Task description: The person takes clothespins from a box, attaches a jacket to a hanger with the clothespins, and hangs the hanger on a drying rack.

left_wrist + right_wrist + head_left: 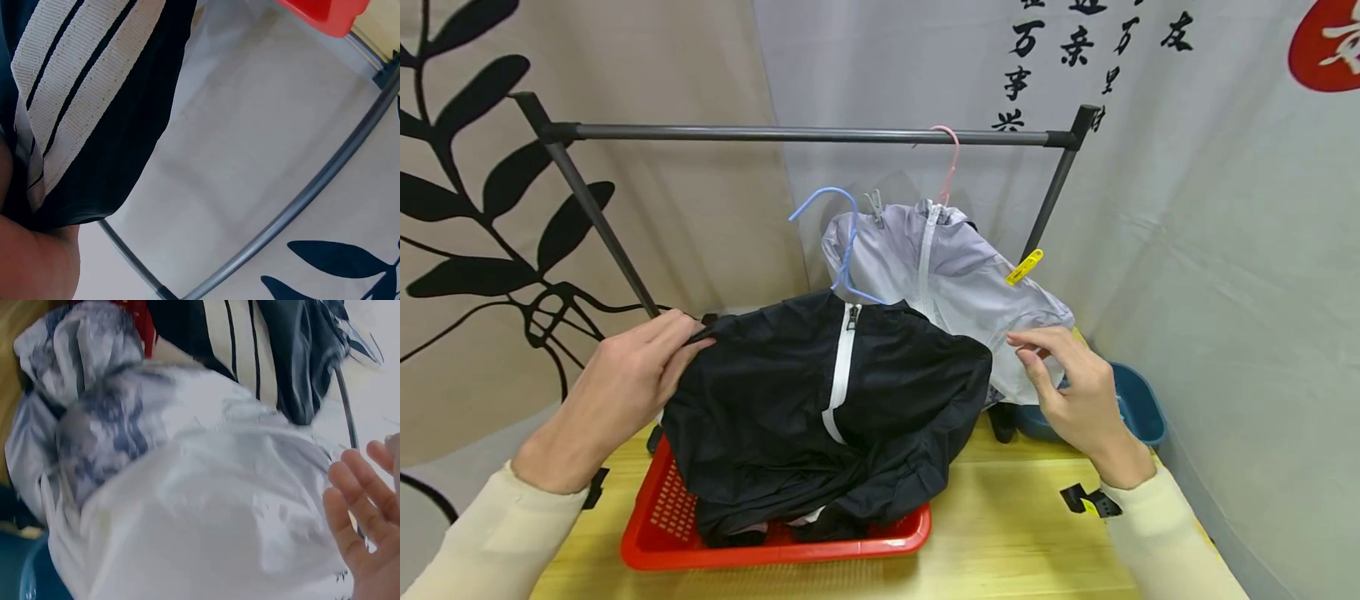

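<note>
My left hand (638,383) pinches the left shoulder of a black jacket (767,375) with a white zip strip. Inside its collar sits a blue hanger (850,242), its hook standing free below the rail. White stripes run down the sleeve (87,81) beside the hand in the left wrist view. My right hand (1071,387) holds nothing, its thumb and fingers apart, just right of the black jacket and in front of a grey-and-white jacket (958,258). That jacket hangs from a pink hanger (951,167), with a yellow clothespin (1025,267) on its shoulder.
A dark metal rail (737,133) on slanted posts spans the back. The black jacket's lower part lies in a red basket (775,557) on the wooden table (1015,533). Behind my right hand stands a blue basin (1138,400). A pale clip (874,204) is at the grey jacket's other shoulder.
</note>
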{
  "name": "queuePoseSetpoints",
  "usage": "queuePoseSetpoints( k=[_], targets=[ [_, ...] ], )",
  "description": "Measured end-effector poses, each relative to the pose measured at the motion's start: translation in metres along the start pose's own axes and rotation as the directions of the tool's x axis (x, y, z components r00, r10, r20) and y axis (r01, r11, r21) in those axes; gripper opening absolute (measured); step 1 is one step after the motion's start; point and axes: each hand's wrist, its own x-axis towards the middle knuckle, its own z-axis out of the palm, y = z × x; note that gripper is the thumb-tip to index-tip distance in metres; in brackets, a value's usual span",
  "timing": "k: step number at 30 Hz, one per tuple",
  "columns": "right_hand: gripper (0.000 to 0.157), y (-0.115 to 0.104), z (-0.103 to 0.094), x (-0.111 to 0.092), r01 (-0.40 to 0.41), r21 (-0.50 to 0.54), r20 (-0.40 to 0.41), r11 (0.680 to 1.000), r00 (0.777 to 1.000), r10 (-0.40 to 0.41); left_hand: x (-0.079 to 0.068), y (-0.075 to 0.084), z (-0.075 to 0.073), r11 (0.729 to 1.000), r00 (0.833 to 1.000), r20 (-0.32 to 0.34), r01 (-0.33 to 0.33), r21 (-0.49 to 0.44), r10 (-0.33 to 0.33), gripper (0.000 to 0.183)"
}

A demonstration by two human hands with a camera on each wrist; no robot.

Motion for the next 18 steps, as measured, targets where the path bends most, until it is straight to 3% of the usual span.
queuePoseSetpoints(
  k=[5,11,14,18],
  targets=[
    [0.032,0.008,-0.022,-0.002,-0.031,0.009,-0.103,0.999,0.994,0.032,-0.006,-0.003,0.0,1.0,1.0,-0.005,0.004,0.003,-0.004,0.057],
    [0.014,0.021,-0.044,-0.004,-0.11,0.104,-0.218,0.988,0.967,0.131,-0.009,-0.005,0.001,1.0,1.0,-0.007,0.005,0.014,-0.005,0.056],
    [0.012,0.033,-0.055,-0.008,-0.162,0.112,-0.228,0.98,0.956,0.184,-0.01,-0.006,0.002,1.0,1.0,-0.008,0.003,0.015,-0.003,0.056],
    [0.014,0.047,-0.07,-0.017,-0.26,0.036,-0.178,0.965,0.948,0.262,-0.013,-0.006,0.002,1.0,1.0,-0.009,0.006,0.013,-0.006,0.056]
  ],
)
